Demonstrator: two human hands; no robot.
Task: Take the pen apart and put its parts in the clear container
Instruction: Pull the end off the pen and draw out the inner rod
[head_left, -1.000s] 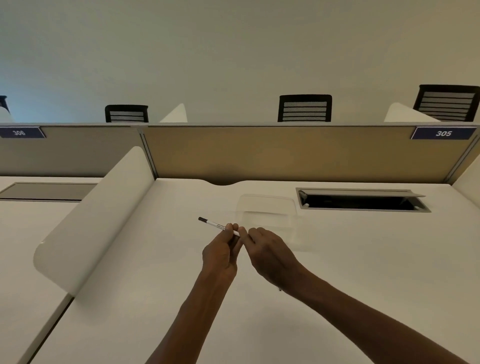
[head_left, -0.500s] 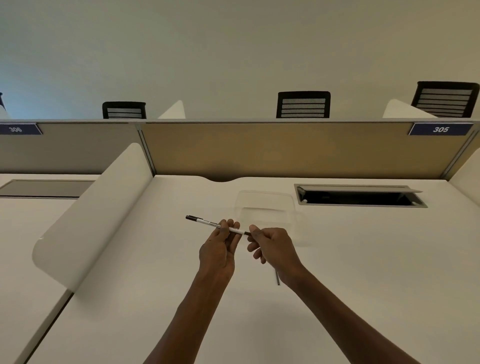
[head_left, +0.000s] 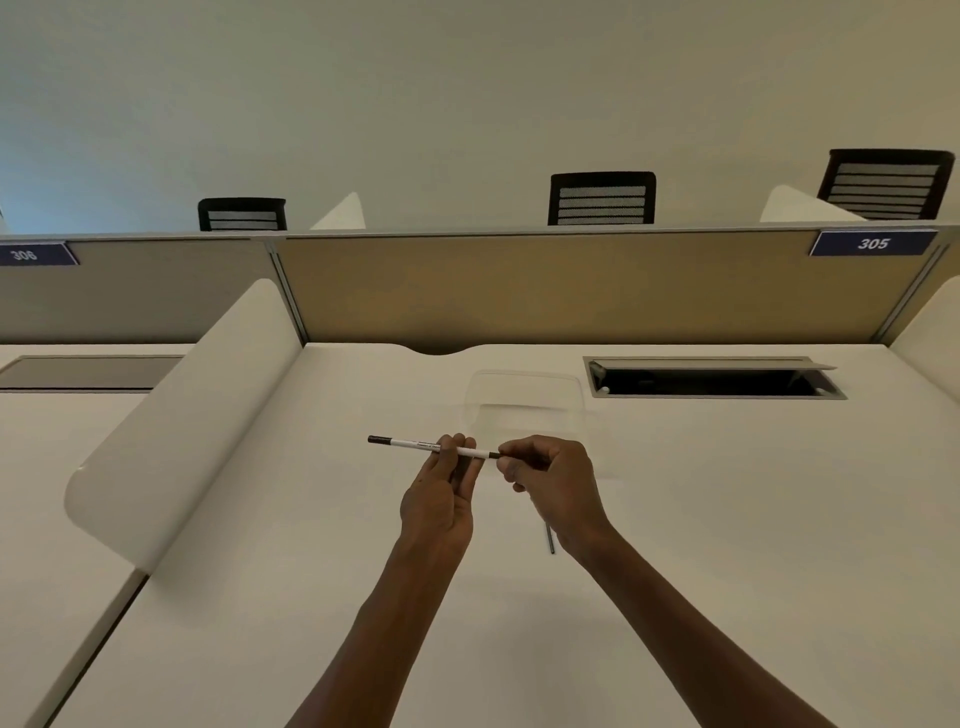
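Nearest, a thin grey rod (head_left: 549, 540) shows below the right wrist; whether it lies on the desk (head_left: 727, 519) or hangs from the hand cannot be told. Left hand (head_left: 440, 493) pinches the pen (head_left: 431, 447) mid-barrel, thumb and fingertips curled round it, holding it above the desk, about level. Right hand (head_left: 550, 480) pinches the dark tip at the pen's right end. Step in hand, by my reading: freeing that tip piece. Best done with the left hand steady on the barrel, the right turning or pulling straight along the pen's axis, small parts kept over the desk. Just beyond the hands, the clear container (head_left: 524, 402) sits open on the desk. Count: one pen, one container, one rod, two hands; farther off, one cable hatch (head_left: 711, 379), three chairs.
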